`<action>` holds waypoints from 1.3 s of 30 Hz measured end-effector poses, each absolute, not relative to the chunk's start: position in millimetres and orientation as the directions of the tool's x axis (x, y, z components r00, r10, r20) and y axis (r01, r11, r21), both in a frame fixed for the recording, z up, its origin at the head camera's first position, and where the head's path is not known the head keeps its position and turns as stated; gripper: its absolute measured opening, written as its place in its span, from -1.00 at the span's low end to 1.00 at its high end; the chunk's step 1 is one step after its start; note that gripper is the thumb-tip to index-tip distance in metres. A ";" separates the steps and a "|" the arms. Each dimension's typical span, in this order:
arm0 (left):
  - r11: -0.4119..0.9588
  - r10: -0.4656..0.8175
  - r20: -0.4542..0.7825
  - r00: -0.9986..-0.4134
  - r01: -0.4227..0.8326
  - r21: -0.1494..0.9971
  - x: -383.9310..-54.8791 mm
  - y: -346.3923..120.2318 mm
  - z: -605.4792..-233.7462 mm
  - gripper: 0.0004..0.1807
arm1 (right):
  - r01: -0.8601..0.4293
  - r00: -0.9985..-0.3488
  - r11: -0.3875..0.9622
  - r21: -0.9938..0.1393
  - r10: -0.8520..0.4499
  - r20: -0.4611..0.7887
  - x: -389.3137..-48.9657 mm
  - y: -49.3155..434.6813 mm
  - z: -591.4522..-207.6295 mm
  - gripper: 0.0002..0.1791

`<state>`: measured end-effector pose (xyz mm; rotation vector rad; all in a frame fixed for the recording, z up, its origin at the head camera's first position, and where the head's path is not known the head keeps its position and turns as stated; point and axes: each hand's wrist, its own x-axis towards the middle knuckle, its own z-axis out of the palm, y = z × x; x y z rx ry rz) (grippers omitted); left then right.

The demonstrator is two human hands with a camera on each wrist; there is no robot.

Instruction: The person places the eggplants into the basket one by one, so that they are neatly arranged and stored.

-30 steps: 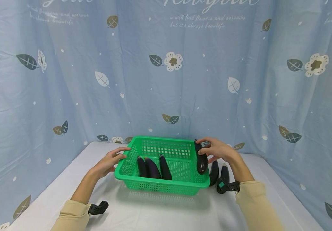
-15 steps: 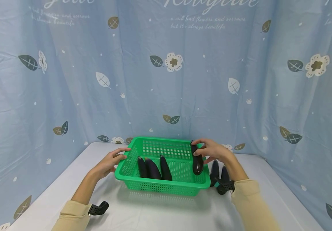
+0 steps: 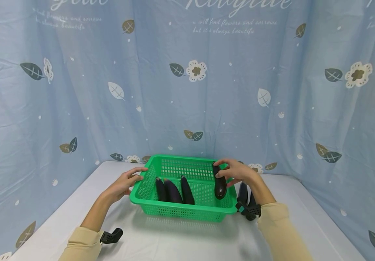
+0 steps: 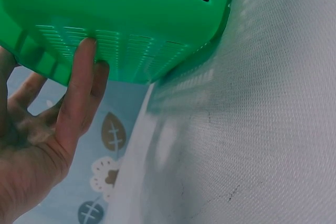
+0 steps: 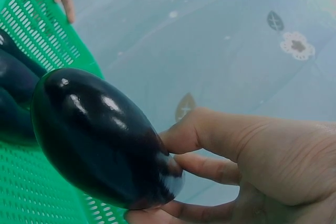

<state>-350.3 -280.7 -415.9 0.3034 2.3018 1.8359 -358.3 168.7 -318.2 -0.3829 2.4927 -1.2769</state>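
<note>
My right hand (image 3: 236, 171) holds a glossy dark eggplant (image 3: 220, 188) by its upper part, over the right end of a green plastic basket (image 3: 184, 205). Close up in the right wrist view, the thumb and fingers pinch the held eggplant (image 5: 100, 135), whose rounded end faces the camera. At the basket's left end, my left hand (image 3: 122, 183) grips the rim; in the left wrist view its fingers (image 4: 81, 77) touch the slotted outer wall. Inside the basket lie three eggplants: a left one (image 3: 161, 190), a thicker middle one (image 3: 173, 191) and a right one (image 3: 187, 191).
Just right of the basket, two more eggplants lie on the white table (image 3: 180, 239), one nearer the basket (image 3: 242, 194) and another (image 3: 251, 199) partly hidden by the right wrist and its black camera mount (image 3: 252, 210). A blue patterned curtain (image 3: 226, 108) stands behind and around.
My right hand has moved left and slightly down with the eggplant, from above the basket's right rim to over its inside. My left hand has stayed at the left rim.
</note>
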 end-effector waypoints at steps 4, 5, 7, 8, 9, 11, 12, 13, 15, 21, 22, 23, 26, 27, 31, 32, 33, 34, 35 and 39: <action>0.215 0.269 -0.015 -0.963 0.045 0.976 -350.2 -280.3 -415.6 -0.43 | -0.083 -0.916 0.568 -0.819 -0.367 -0.162 -358.4 166.9 -319.4 -0.35; 0.216 0.269 -0.013 -0.963 0.047 0.975 -350.0 -280.2 -415.6 -0.43 | -0.080 -0.917 0.568 -0.819 -0.365 -0.163 -358.5 166.4 -319.8 -0.36; 0.218 0.270 -0.008 -0.963 0.053 0.974 -349.7 -280.1 -415.7 -0.44 | -0.084 -0.915 0.568 -0.818 -0.369 -0.162 -359.1 165.5 -321.3 -0.36; 0.218 0.270 -0.007 -0.963 0.055 0.974 -349.4 -279.9 -415.5 -0.44 | -0.082 -0.915 0.566 -0.820 -0.368 -0.163 -359.6 165.1 -322.1 -0.36; 0.219 0.271 -0.005 -0.963 0.057 0.974 -349.3 -279.8 -415.6 -0.44 | -0.079 -0.915 0.564 -0.822 -0.368 -0.165 -360.1 164.6 -322.9 -0.36; 0.222 0.270 -0.003 -0.963 0.060 0.973 -349.2 -279.7 -415.8 -0.44 | -0.075 -0.915 0.561 -0.824 -0.368 -0.167 -360.9 163.8 -324.5 -0.35; 0.223 0.268 -0.003 -0.963 0.059 0.973 -349.4 -279.6 -415.9 -0.44 | -0.074 -0.914 0.561 -0.825 -0.369 -0.169 -361.3 163.3 -325.4 -0.35; 0.225 0.267 -0.004 -0.964 0.059 0.973 -349.5 -279.4 -416.0 -0.44 | -0.065 -0.915 0.558 -0.828 -0.364 -0.173 -361.8 162.8 -325.9 -0.35; 0.228 0.264 -0.005 -0.965 0.057 0.972 -349.7 -279.2 -416.0 -0.43 | -0.062 -0.915 0.555 -0.829 -0.364 -0.175 -362.2 162.0 -327.3 -0.35; 0.230 0.265 -0.001 -0.964 0.062 0.971 -349.8 -278.7 -416.2 -0.43 | -0.062 -0.908 0.558 -0.827 -0.376 -0.186 -361.8 158.8 -328.6 -0.35; 0.230 0.266 0.000 -0.964 0.063 0.971 -349.7 -278.8 -416.3 -0.43 | -0.064 -0.907 0.560 -0.826 -0.379 -0.186 -361.4 158.1 -328.4 -0.35; 0.231 0.266 0.001 -0.964 0.065 0.971 -349.6 -278.9 -416.3 -0.43 | -0.060 -0.907 0.559 -0.827 -0.376 -0.188 -361.2 157.6 -328.1 -0.35; 0.230 0.265 0.000 -0.964 0.063 0.971 -349.4 -279.3 -416.2 -0.43 | -0.064 -0.906 0.566 -0.822 -0.379 -0.190 -360.5 156.0 -327.5 -0.36; 0.229 0.264 0.000 -0.964 0.063 0.971 -349.4 -279.3 -416.3 -0.43 | -0.062 -0.906 0.567 -0.822 -0.378 -0.192 -360.4 155.5 -327.6 -0.36; 0.224 0.264 0.000 -0.965 0.062 0.973 -349.8 -279.4 -417.0 -0.42 | -0.061 -0.903 0.569 -0.820 -0.382 -0.198 -361.2 153.8 -328.8 -0.35; 0.224 0.263 0.001 -0.965 0.062 0.973 -349.9 -279.3 -417.2 -0.42 | -0.062 -0.902 0.568 -0.821 -0.384 -0.197 -361.4 153.4 -329.3 -0.35; 0.224 0.262 0.002 -0.965 0.063 0.972 -349.9 -279.2 -417.2 -0.42 | -0.062 -0.901 0.567 -0.821 -0.385 -0.198 -361.8 153.0 -329.9 -0.35; 0.225 0.262 0.002 -0.965 0.063 0.972 -349.9 -279.1 -417.2 -0.42 | -0.064 -0.901 0.567 -0.821 -0.387 -0.197 -362.0 152.6 -330.3 -0.35; 0.225 0.262 0.002 -0.965 0.063 0.972 -349.8 -279.1 -417.1 -0.42 | -0.065 -0.900 0.565 -0.822 -0.389 -0.196 -362.0 152.0 -330.7 -0.34; 0.229 0.259 0.004 -0.966 0.065 0.971 -349.2 -278.5 -416.3 -0.42 | -0.065 -0.900 0.568 -0.821 -0.389 -0.198 -361.7 149.0 -330.8 -0.35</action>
